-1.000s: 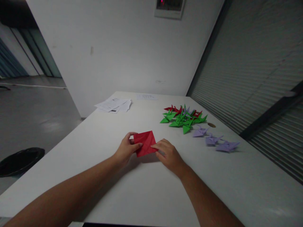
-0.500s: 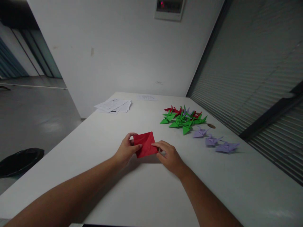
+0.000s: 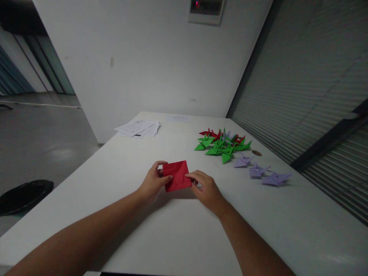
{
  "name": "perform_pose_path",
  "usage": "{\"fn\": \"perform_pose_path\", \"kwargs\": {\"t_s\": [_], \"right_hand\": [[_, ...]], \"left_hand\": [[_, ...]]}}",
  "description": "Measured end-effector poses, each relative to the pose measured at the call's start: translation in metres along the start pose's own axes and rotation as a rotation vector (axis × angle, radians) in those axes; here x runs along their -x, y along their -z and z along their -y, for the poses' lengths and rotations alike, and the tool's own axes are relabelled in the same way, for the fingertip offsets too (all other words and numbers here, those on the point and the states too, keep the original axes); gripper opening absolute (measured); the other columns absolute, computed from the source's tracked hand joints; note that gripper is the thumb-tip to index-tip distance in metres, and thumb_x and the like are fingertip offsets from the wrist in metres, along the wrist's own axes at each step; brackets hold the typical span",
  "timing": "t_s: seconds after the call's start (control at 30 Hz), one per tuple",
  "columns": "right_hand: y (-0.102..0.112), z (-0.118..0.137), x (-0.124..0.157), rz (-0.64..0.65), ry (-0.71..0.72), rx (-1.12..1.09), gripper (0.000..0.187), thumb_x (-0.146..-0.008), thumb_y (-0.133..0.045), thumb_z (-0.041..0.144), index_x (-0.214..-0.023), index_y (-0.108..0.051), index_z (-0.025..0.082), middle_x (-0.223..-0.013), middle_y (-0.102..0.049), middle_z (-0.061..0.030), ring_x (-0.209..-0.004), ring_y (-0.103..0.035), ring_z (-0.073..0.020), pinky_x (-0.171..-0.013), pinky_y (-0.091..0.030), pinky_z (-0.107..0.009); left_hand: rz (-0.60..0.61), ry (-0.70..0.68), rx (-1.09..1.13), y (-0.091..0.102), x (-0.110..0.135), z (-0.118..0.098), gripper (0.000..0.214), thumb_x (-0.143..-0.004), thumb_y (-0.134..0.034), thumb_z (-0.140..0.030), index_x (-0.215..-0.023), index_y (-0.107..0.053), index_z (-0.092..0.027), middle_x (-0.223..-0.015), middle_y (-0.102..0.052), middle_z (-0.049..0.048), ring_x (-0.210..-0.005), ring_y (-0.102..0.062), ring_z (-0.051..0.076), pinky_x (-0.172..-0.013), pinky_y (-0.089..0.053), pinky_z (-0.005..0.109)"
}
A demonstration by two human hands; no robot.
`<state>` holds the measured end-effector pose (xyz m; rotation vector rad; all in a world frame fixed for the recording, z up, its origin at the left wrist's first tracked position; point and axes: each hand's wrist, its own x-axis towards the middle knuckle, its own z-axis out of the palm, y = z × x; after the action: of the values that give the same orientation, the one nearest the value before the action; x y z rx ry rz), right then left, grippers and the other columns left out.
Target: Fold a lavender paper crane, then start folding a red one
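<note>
Barely shifted, red paper [image 3: 176,175] pinched between hands

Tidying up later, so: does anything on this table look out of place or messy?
Mostly tidy. The green and red folded cranes lie heaped in a jumble, while the purple cranes sit apart. A small brown disc lies loose beside them. The white papers are fanned unevenly.

creased red paper square [image 3: 177,175], lifted off the table, tilted.

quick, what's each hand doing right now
Left hand: closed on the left edge of the red paper.
Right hand: pinching the right edge of the same red paper.
</note>
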<state>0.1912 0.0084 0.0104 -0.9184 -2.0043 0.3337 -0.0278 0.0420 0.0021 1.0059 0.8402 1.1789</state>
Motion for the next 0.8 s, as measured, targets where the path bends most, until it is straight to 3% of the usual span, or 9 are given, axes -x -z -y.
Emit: {"fn": "perform_pose_path", "kwargs": {"t_s": [0.2, 0.43, 0.8], "right_hand": [[0.0010, 0.0000, 0.0011, 0.022, 0.019, -0.017, 0.039, -0.083, -0.057, -0.001, -0.110, -0.072, 0.022, -0.090, -0.064, -0.0049, -0.081, -0.060, -0.0175, -0.071, -0.049, -0.029], [0.0005, -0.0001, 0.0025, 0.008, 0.150, 0.186, 0.046, -0.081, -0.060, -0.001, -0.113, -0.076, 0.028, -0.083, -0.045, -0.0021, -0.079, -0.046, -0.0190, -0.067, -0.042, -0.031], [0.0007, 0.0003, 0.0007, 0.043, 0.169, 0.222, 0.033, -0.084, -0.062, 0.001, -0.104, -0.077, 0.023, -0.087, -0.047, -0.0042, -0.085, -0.046, -0.0211, -0.072, -0.044, -0.034]], "left_hand": [[0.016, 0.007, 0.012, -0.0005, -0.0005, 0.0005, 0.069, -0.061, -0.090, -0.022, -0.116, -0.048, -0.020, -0.086, -0.074, 0.0050, -0.064, -0.068, 0.016, -0.057, -0.054, 0.026], [0.027, 0.016, 0.035, -0.0027, 0.0003, -0.0012, 0.071, -0.060, -0.091, -0.024, -0.116, -0.048, -0.020, -0.082, -0.074, 0.0037, -0.060, -0.067, 0.015, -0.055, -0.053, 0.024], [0.028, 0.041, 0.045, -0.0015, 0.0006, 0.0005, 0.064, -0.067, -0.086, -0.026, -0.118, -0.048, -0.021, -0.080, -0.072, 0.0015, -0.062, -0.065, 0.014, -0.056, -0.052, 0.024]]}}
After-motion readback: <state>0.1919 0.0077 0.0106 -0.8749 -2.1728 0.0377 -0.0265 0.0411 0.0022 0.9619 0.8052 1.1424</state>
